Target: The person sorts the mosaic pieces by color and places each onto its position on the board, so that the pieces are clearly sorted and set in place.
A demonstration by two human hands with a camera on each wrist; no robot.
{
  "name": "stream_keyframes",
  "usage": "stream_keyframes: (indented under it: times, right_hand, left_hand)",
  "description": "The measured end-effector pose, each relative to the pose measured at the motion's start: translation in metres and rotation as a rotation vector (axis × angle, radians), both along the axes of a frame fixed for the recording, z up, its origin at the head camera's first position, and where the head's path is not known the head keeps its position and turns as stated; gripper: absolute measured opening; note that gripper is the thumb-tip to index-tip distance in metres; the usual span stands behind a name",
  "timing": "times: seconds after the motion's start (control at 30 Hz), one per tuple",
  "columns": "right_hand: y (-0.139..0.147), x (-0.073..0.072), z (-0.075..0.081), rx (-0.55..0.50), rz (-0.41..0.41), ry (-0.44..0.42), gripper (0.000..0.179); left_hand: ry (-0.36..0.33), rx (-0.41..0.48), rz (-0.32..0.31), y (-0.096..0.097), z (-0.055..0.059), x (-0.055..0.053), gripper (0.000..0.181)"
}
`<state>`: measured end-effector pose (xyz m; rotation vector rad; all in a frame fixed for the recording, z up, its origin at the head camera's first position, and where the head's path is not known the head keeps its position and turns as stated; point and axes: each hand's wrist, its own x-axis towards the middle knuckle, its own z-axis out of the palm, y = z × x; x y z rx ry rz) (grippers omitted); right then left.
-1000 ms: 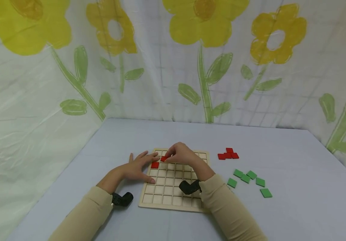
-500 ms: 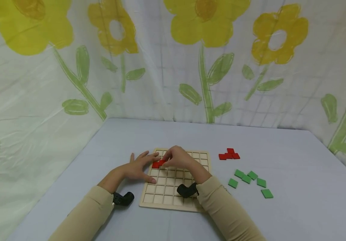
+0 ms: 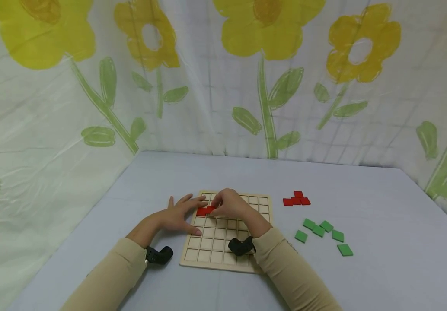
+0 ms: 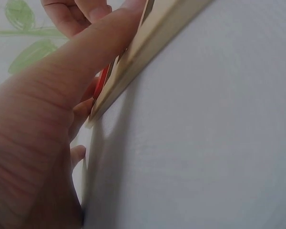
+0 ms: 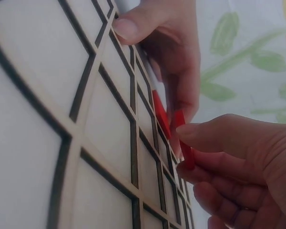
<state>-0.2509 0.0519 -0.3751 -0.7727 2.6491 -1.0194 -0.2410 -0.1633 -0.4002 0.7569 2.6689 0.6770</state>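
A wooden grid board (image 3: 205,255) with square cells lies on the table. My left hand (image 3: 174,216) rests spread on its left side, thumb on the near cells and fingertips at the far ones. One red square tile (image 3: 201,212) sits at the board's left edge, close to those fingers. With thumb and fingertips, my right hand (image 3: 234,204) pinches a second red tile (image 3: 210,209) just right of it. The right wrist view shows this pinched tile (image 5: 185,145) tilted over the cells. Part of the board's right side is hidden under my right forearm.
Right of the board, several red tiles (image 3: 295,201) lie in a cluster at the back. Several green tiles (image 3: 318,230) are scattered nearer. A flower-printed curtain (image 3: 208,86) hangs behind the table's far edge.
My right hand has moved the pinched red tile a little left and nearer, from a farther row to beside the other red tile. My left hand has stayed in place.
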Motion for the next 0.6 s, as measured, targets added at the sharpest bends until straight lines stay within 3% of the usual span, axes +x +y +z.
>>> stream_keyframes:
  times: [0.33,0.6]
  right_hand:
    - [0.0002,0.0004,-0.0026,0.037,-0.039,-0.005,0.018]
    - [0.0012,0.0003,-0.0026,0.019,-0.019,-0.009,0.019]
  left_hand:
    - [0.004,-0.004,-0.009,-0.0008,-0.0021,-0.0013,0.087]
    - [0.008,-0.014,-0.001,-0.0008,-0.0006,-0.0012,0.087]
